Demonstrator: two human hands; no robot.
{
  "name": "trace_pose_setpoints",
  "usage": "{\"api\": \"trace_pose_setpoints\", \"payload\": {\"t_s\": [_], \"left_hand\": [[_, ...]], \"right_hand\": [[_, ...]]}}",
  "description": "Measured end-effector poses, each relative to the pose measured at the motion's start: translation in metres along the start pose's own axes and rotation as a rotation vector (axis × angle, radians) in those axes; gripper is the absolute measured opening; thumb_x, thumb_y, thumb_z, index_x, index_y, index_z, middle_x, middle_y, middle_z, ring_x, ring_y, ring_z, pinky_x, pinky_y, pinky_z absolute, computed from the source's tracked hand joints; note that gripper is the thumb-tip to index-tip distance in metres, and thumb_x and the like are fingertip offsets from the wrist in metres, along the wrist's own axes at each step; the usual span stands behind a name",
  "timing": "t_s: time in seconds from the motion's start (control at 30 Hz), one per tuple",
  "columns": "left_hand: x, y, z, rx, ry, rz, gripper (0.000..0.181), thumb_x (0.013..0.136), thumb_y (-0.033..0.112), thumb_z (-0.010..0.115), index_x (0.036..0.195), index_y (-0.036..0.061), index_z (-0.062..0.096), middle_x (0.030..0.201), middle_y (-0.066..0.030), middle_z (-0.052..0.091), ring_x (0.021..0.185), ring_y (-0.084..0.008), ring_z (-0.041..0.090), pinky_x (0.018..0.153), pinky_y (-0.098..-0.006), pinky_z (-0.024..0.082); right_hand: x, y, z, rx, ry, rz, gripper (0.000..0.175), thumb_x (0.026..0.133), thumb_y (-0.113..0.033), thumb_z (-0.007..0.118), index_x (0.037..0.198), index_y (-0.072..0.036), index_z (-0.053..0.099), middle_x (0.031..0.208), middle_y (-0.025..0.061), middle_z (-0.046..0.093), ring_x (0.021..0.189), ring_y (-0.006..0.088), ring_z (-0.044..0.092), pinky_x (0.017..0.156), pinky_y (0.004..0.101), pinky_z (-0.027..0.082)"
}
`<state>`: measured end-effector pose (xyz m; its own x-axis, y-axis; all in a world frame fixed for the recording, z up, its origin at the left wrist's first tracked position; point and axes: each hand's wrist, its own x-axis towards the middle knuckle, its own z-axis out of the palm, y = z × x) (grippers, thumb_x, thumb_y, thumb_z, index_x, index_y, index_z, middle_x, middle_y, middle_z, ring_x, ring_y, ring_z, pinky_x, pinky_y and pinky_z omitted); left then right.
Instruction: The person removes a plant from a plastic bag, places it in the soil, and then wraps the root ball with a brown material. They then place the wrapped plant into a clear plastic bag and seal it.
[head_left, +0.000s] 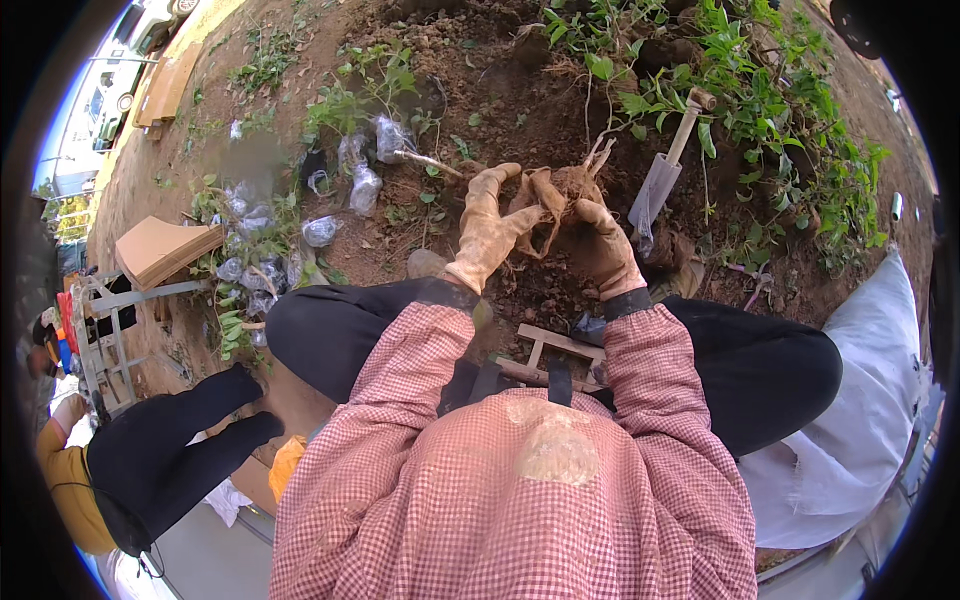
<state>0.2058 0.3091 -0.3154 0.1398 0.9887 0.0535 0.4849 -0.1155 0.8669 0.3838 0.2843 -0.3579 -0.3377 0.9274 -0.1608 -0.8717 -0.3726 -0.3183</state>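
A soil-covered root ball (576, 182) with pale bare roots or stems is held up over the dirt. Both of my hands wear soil-stained gloves. My right hand (609, 244) grips the root ball from its right side, thumb on top. My left hand (491, 229) is curved around the left side, its thumb and fingers at a torn brown cloth-like wrapping (546, 191) that hangs from the ball. The left fingertips are partly hidden behind the wrapping. Right of my hands, a wooden-handled digging tool (681, 139) leans with clear plastic around its lower part.
Plastic-wrapped seedling root balls (319, 231) lie at left. Leafy plants (757, 142) are heaped at upper right. A small wooden stool (551, 349) stands between my legs. A white sack (847, 420) is at right, flattened cardboard (166, 247) at left. Another person (161, 457) is at lower left.
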Motion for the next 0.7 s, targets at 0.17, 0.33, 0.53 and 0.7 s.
{"api": "trace_pose_setpoints", "payload": {"t_s": [0.17, 0.33, 0.53, 0.7], "left_hand": [[0.004, 0.025, -0.002, -0.115, -0.107, -0.019, 0.039, 0.088, 0.008, 0.069, 0.124, -0.0005, 0.057, 0.114, -0.0096, 0.061, 0.111, -0.0198, 0.057, 0.100, -0.0327, 0.044], [0.001, 0.028, -0.006, -0.659, -0.287, -0.233, 0.067, 0.087, 0.011, 0.070, 0.145, 0.0035, 0.038, 0.129, -0.0058, 0.053, 0.118, -0.0175, 0.052, 0.103, -0.0320, 0.042], [-0.008, 0.004, -0.006, -0.751, -0.324, -0.309, 0.083, 0.082, 0.018, 0.079, 0.148, 0.0068, 0.030, 0.129, -0.0061, 0.052, 0.119, -0.0166, 0.051, 0.103, -0.0307, 0.043], [-0.016, -0.016, -0.001, -0.878, -0.150, -0.567, 0.052, 0.086, 0.024, 0.077, 0.128, 0.0048, 0.054, 0.111, -0.0062, 0.064, 0.099, -0.0164, 0.064, 0.088, -0.0296, 0.054]], "right_hand": [[0.010, -0.012, 0.012, -0.028, -0.022, -0.090, 0.057, 0.088, -0.011, 0.059, 0.142, -0.001, 0.042, 0.136, 0.0135, 0.055, 0.123, 0.0280, 0.056, 0.107, 0.0413, 0.045], [0.000, -0.022, 0.029, -0.284, -0.061, -0.065, 0.064, 0.085, -0.018, 0.064, 0.142, -0.001, 0.042, 0.136, 0.0128, 0.054, 0.124, 0.0267, 0.055, 0.108, 0.0388, 0.042], [-0.006, -0.016, 0.045, -0.641, 0.005, 0.022, 0.068, 0.085, -0.022, 0.073, 0.142, -0.001, 0.043, 0.132, 0.0118, 0.056, 0.122, 0.0227, 0.055, 0.104, 0.0362, 0.045], [-0.003, 0.015, 0.042, -1.145, 0.201, -0.059, 0.059, 0.077, -0.020, 0.085, 0.123, 0.001, 0.055, 0.119, 0.0073, 0.060, 0.105, 0.0158, 0.058, 0.091, 0.0286, 0.049]]}}
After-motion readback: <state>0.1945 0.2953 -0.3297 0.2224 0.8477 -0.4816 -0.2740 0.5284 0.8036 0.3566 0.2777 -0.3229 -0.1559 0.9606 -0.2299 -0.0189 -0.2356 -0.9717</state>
